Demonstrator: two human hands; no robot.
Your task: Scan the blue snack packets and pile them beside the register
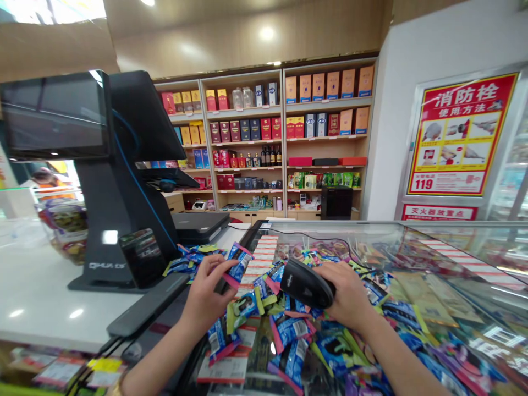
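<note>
My left hand (212,289) pinches a small blue and pink snack packet (238,263), its printed label turned up, over the left edge of the glass counter. In my right hand (344,291) is a black barcode scanner (307,283), its head pointing left towards the packet, with a gap between them. Beneath both hands many blue, pink and green packets (291,330) lie spread over the glass. A smaller heap of similar packets (193,258) sits beyond my left hand, beside the register.
A black register with screens (127,220) stands on the white counter (41,308) at the left. The glass display counter (412,234) extends right. A cable runs across its top. Shelves of boxes (247,132) line the back wall, beside a red poster (462,137). A person (47,179) is far left.
</note>
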